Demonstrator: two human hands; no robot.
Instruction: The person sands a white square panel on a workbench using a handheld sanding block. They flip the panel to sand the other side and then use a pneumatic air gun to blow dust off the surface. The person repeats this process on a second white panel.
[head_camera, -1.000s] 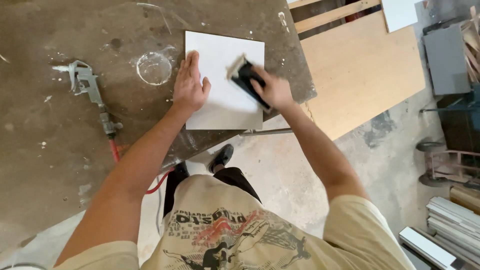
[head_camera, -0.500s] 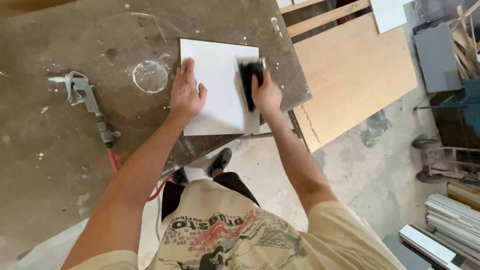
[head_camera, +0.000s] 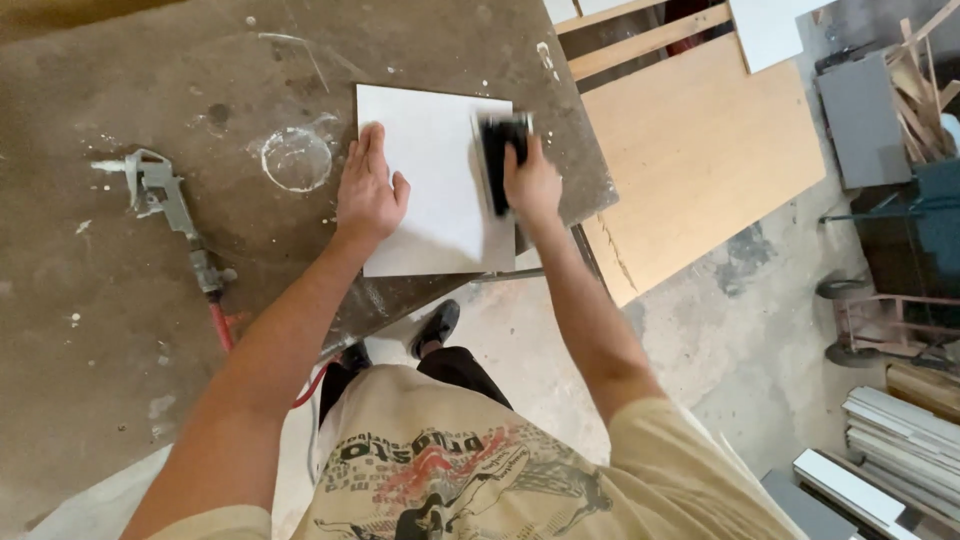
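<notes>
**Two hands on a white panel, dark block at its right edge**

Centre of frame: white square panel lies flat on a stained brown worktable, its lower right corner at the table's edge. Left hand is spread flat, fingers together, palm pressing the panel's left side. Right hand is clamped over a dark block at the panel's right edge; the block is blurred and half covered by the fingers, so its kind can't be told. Left of frame: grey spray gun w/ red hose, hose partly hidden behind the forearm. A whitish ring mark sits just left of the panel. Upper right: tan board, cut off by the table's edge.
</notes>
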